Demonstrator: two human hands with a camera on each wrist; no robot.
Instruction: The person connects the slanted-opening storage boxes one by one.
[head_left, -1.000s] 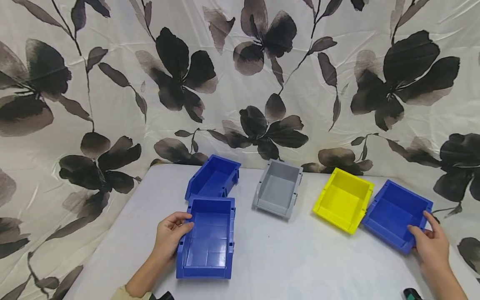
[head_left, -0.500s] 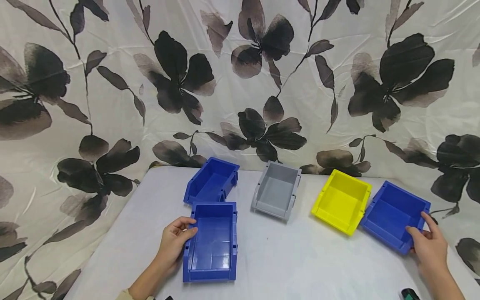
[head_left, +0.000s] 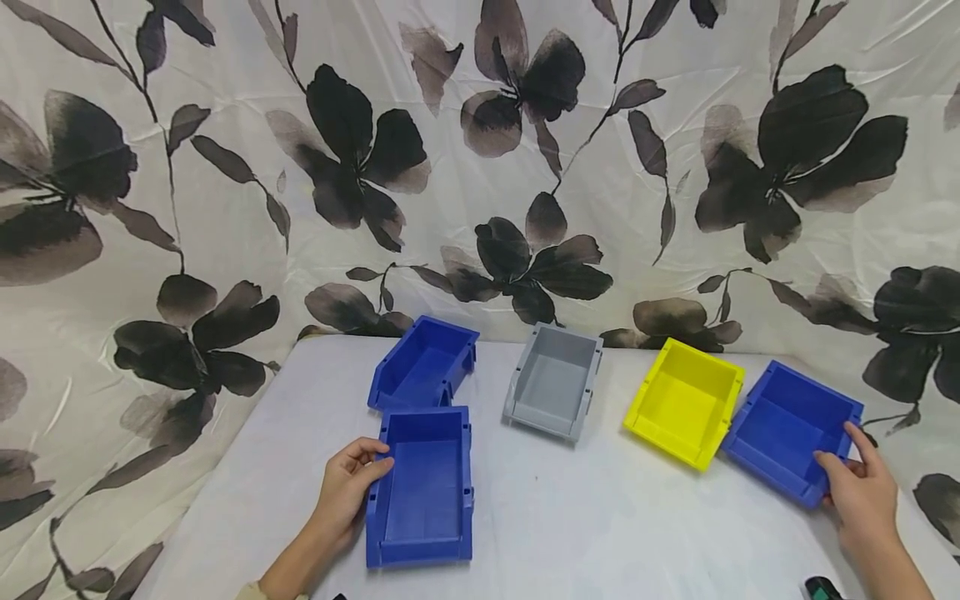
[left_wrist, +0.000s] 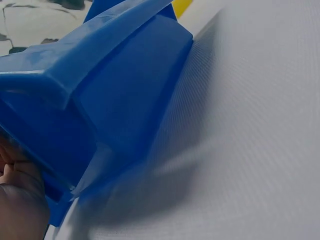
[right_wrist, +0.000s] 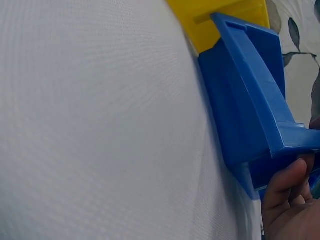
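Observation:
In the head view my left hand point(head_left: 347, 490) pinches the left wall of a blue plastic storage bin point(head_left: 423, 492), thumb over the rim. The left wrist view shows this bin point(left_wrist: 125, 95) close up, with a shadow on the cloth beneath it. My right hand point(head_left: 862, 492) grips the right wall of another blue storage bin point(head_left: 787, 429), thumb inside; the fingers under the wall are partly hidden. That bin's left side is against or very near a yellow bin point(head_left: 686, 404). The yellow bin point(right_wrist: 200, 22) also shows behind it in the right wrist view.
A third blue bin point(head_left: 423, 362) lies angled just behind the left-hand one. Farther along the back stands a grey bin point(head_left: 557, 379). White cloth covers the table point(head_left: 570, 533); a floral curtain point(head_left: 480, 167) hangs behind. A dark object point(head_left: 821, 588) shows at the bottom right edge.
The blue bin in my left hand has shifted slightly right and nearer to me, and the shine on its floor has faded. My right hand keeps its hold; the other bins stay put.

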